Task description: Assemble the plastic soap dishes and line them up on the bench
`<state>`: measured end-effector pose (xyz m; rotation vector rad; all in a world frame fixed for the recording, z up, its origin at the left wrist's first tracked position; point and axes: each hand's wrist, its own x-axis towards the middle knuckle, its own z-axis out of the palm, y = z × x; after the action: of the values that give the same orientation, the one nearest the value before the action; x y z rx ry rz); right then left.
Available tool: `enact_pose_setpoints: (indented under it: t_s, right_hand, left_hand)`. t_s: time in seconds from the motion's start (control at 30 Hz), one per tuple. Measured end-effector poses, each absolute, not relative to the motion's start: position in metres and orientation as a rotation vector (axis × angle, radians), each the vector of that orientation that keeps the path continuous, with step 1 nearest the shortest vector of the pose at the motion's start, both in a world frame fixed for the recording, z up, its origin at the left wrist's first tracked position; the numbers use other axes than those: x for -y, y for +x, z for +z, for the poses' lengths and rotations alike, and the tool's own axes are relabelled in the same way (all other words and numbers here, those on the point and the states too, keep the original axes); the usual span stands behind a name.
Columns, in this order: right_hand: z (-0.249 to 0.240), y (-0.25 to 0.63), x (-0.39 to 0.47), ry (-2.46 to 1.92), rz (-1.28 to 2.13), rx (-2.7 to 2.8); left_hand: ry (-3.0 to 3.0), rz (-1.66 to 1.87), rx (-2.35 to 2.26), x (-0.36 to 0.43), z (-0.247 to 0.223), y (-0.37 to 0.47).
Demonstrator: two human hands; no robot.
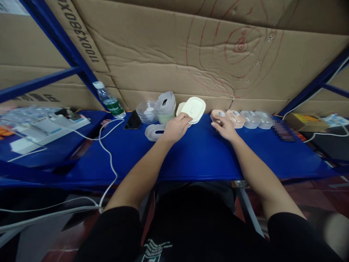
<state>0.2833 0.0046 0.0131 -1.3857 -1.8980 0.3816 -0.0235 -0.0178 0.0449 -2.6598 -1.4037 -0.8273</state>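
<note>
My left hand (pixel 177 128) pinches the near edge of a cream oval lid (pixel 195 108), which is tilted up. Another cream piece shows partly behind this lid. My right hand (pixel 224 127) is by the leftmost pink lidded box (pixel 216 113), thumb and fingers apart with nothing between them; whether it touches the box I cannot tell. A second pink box (pixel 236 119) and two grey lidded boxes (pixel 250 120) continue the row. Left of the lid stand stacked grey and green box bodies (pixel 166 105). A grey oval ring (pixel 152 133) lies beside my left hand.
Clear round tubs (pixel 147 111), a dark phone (pixel 132 120) and a water bottle (pixel 111 102) stand to the left. A white cable (pixel 110 156) crosses the blue table (pixel 201 160). Cardboard (pixel 163 43) walls the back; a yellow-brown box (pixel 308 122) sits at right.
</note>
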Motion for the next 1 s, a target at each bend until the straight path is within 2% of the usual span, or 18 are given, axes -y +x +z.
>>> enact_pose_setpoints:
  t_s: [0.13,0.27,0.43,0.6,1.0]
  right_hand:
    - [0.015,0.282,-0.008,-1.386,0.659,1.681]
    - [0.014,0.285,-0.01,-1.43,0.758,1.682]
    - [0.014,0.289,-0.004,-1.429,0.77,1.793]
    - [0.017,0.287,0.008,-1.514,0.972,2.051]
    - [0.014,0.285,0.007,-1.512,0.743,2.307]
  left_hand:
    - [-2.837,-0.745,1.176,0.029,0.044,-0.014]
    - [-3.012,-0.556,1.024,0.033,0.04,-0.007]
    - [-3.086,-0.331,1.077,0.031,0.036,-0.007]
    - [-3.1,-0.288,1.184,0.027,0.03,-0.013]
    - [-3.103,-0.269,1.251,0.032,0.039,-0.008]
